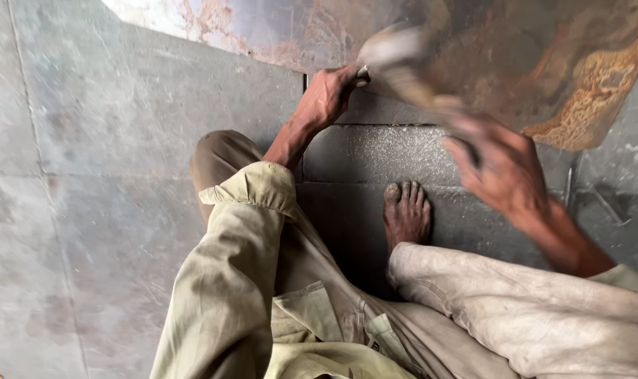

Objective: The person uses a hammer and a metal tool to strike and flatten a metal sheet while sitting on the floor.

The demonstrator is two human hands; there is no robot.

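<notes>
Gripping blurred hammer (403, 60) in right hand (505, 172) | left hand (329, 95) pinching chisel (361, 76) on rusty sheet (543, 63)

No packages, labels, signs or screens are showing anywhere in this view.
</notes>
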